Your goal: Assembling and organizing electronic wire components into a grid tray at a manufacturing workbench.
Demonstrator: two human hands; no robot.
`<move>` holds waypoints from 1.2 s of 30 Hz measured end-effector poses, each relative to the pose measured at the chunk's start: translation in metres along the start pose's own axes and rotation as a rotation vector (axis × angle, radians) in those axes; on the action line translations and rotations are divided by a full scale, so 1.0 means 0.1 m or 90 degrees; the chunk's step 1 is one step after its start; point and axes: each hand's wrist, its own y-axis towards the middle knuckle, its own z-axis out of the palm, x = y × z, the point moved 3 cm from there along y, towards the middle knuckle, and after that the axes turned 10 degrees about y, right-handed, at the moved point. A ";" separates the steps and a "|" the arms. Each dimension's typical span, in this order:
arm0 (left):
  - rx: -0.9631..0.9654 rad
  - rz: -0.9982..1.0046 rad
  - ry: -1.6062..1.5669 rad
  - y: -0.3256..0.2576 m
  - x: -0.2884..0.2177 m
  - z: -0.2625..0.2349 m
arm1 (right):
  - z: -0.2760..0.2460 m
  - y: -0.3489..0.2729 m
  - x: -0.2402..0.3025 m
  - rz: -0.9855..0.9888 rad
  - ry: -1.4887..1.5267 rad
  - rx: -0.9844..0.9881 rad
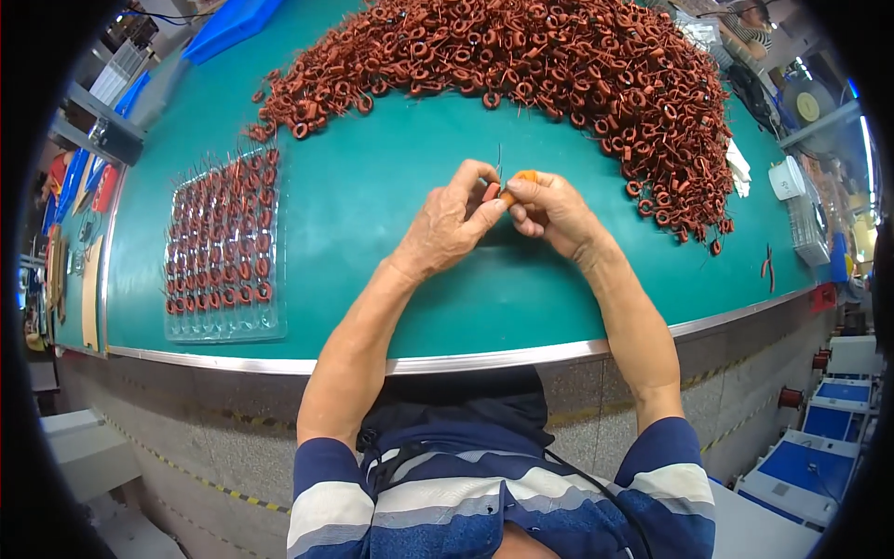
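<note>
Above the middle of the table, my left hand (pixel 442 228) pinches a small red wire-wound ring coil (pixel 491 192) between thumb and fingers. A thin wire lead stands up from it. My right hand (pixel 561 212) is closed, its fingertips meeting the left thumb beside the coil. Orange coverings (pixel 527 176) show on its fingertips; whatever it grips is hidden by the fingers. To the left lies a clear plastic tray (pixel 228 333) with rows of similar coils, their leads pointing up. Beyond my hands, a large pile of loose red coils (pixel 521 51) curves from the far left to the right.
Red-handled pliers (pixel 767 268) lie at the right on the green table (pixel 372 186). A white tub (pixel 787 177) and stacked clear trays (pixel 808 231) stand by the right edge. A blue bin (pixel 231 26) is at the far left. Another person (pixel 750 33) sits at the far right.
</note>
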 end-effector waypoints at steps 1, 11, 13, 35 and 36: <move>0.029 0.028 0.054 0.01 -0.02 0.00 | -0.01 0.01 0.00 0.007 0.003 -0.004; 0.042 -0.039 -0.037 -0.02 -0.08 -0.01 | 0.09 -0.10 0.04 -0.092 -0.217 -0.083; 0.060 -0.048 -0.108 -0.02 -0.08 -0.02 | 0.12 -0.13 0.04 -0.124 -0.239 -0.076; -0.026 0.050 -0.356 -0.07 -0.18 0.12 | 0.42 -0.35 0.12 -0.583 -0.503 -0.173; -0.019 0.058 -0.388 -0.07 -0.21 0.12 | 0.44 -0.35 0.12 -0.584 -0.502 -0.171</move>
